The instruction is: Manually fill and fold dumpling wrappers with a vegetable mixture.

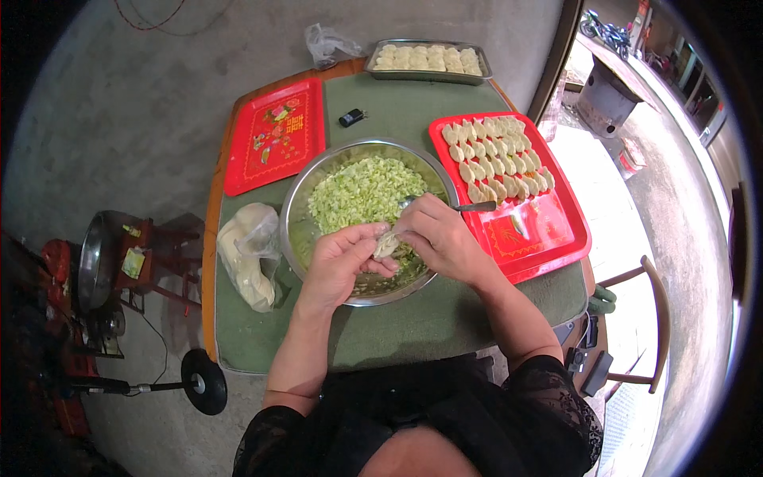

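Over the near side of a steel mixing bowl (296, 206), both hands hold one dumpling (387, 244). My left hand (347, 253) supports it from the left with thumb and fingers. The fingertips of my right hand (438, 238) pinch its upper right edge. Chopped green vegetable filling (363, 194) is heaped in the bowl. A metal spoon (477, 206) rests in it, its handle lying over the right rim. To the right, a red tray (536, 238) carries several rows of folded dumplings (498, 152). A plastic bag of dough or wrappers (247, 256) lies left of the bowl.
A second red tray (271, 140) with printed decoration lies at the back left, near a small black key fob (353, 117). At the table's far edge stand a metal pan of dumplings (427, 76) and a crumpled plastic bag (329, 46). A wooden chair (654, 322) stands at the right.
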Demonstrator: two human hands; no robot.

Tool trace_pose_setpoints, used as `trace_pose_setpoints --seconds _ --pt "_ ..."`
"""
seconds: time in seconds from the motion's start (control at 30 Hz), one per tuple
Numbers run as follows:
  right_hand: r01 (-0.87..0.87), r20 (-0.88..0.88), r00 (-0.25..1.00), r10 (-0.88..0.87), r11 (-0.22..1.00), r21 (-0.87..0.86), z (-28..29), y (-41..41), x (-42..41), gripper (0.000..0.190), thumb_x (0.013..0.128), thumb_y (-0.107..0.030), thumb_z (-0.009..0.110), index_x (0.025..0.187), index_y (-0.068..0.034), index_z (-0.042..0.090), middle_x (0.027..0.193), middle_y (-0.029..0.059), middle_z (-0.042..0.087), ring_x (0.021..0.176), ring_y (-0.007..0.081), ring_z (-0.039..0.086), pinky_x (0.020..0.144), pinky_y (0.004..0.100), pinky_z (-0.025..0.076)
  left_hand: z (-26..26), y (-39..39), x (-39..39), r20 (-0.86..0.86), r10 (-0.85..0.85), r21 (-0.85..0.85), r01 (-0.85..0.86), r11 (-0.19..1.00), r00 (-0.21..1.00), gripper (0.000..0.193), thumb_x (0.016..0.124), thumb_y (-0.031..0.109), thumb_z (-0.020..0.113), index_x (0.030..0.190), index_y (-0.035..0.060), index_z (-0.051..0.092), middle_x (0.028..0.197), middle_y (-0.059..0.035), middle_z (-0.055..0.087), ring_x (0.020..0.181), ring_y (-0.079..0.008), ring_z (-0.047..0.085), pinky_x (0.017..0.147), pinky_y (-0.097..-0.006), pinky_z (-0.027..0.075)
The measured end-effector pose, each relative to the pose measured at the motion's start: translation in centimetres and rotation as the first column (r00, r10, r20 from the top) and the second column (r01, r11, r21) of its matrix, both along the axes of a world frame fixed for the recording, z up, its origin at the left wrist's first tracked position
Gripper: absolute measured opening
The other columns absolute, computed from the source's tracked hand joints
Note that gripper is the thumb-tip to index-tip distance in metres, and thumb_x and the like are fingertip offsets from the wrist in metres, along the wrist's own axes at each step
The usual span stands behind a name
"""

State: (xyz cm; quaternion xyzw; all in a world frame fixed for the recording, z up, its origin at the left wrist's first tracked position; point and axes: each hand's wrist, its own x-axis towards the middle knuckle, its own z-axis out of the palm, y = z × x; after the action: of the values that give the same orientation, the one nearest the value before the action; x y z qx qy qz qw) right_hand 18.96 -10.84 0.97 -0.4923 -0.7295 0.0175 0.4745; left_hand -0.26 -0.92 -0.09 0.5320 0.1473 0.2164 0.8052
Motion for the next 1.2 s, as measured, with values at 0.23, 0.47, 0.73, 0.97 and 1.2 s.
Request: trace_pose_setpoints --seconds 0.23,0.47,0.73,0.97,1.2 --pt "0.068 -0.07 0.995 -0.068 0.998 0.001 0.1 0.0 -0.4 0.022 0.075 0.0 0.069 0.095 -0.001 0.06 0.086 0.0153 0.056 0.084 0.0348 0.057 0.073 0.0413 0.048 -0.1 -0.5 0.3 0.009 0.049 0.027 -0.049 0.998 0.999 0.035 0.094 -0.001 0.05 0.128 -0.0075 0.05 0.106 -0.0157 0.063 0.086 -0.021 0.067 0.078 -0.034 0.058" --pt "0.055 -0.044 0.998 -0.054 0.998 0.024 -0.4 0.2 -0.2 0.018 0.075 0.0 0.068 0.092 0.0 0.061 0.086 0.0143 0.056 0.083 0.034 0.058 0.072 0.0403 0.049 0.0 -0.6 0.4 0.01 0.078 0.039 -0.078 0.996 0.997 0.036 0.093 -0.004 0.048 0.128 -0.0067 0.051 0.109 -0.0145 0.062 0.09 -0.0207 0.066 0.084 -0.0352 0.058" --pt "0.037 -0.016 0.999 -0.037 0.999 0.029 -0.5 0.3 -0.3 0.015 0.075 0.0 0.068 0.088 0.0 0.061 0.084 0.0133 0.056 0.082 0.0328 0.058 0.072 0.04 0.049 -0.3 -0.7 0.5 -0.014 0.071 0.063 -0.07 0.996 0.997 0.033 0.093 0.0 0.053 0.125 -0.0066 0.053 0.109 -0.015 0.064 0.092 -0.0252 0.068 0.083 -0.0389 0.058" --pt "0.057 -0.036 0.998 -0.057 0.998 0.003 -0.8 0.2 -0.4 0.019 0.075 -0.006 0.07 0.09 -0.001 0.06 0.085 0.0138 0.056 0.081 0.0331 0.057 0.071 0.0411 0.048 -0.1 -0.9 0.9 0.068 0.11 0.028 -0.112 0.993 0.992 0.031 0.09 -0.006 0.052 0.121 -0.0037 0.051 0.105 -0.0099 0.062 0.096 -0.0185 0.064 0.087 -0.0349 0.056" --pt "0.024 0.067 0.998 -0.022 0.999 -0.023 -0.2 -0.1 -1.2 0.025 0.074 -0.015 0.074 0.091 -0.003 0.06 0.085 0.0129 0.056 0.082 0.0324 0.056 0.073 0.0417 0.046 -0.6 -0.5 0.6 0.09 0.156 0.106 -0.166 0.98 0.984 0.033 0.086 -0.006 0.059 0.119 -0.0003 0.054 0.101 -0.0044 0.061 0.093 -0.0099 0.059 0.081 -0.025 0.05"
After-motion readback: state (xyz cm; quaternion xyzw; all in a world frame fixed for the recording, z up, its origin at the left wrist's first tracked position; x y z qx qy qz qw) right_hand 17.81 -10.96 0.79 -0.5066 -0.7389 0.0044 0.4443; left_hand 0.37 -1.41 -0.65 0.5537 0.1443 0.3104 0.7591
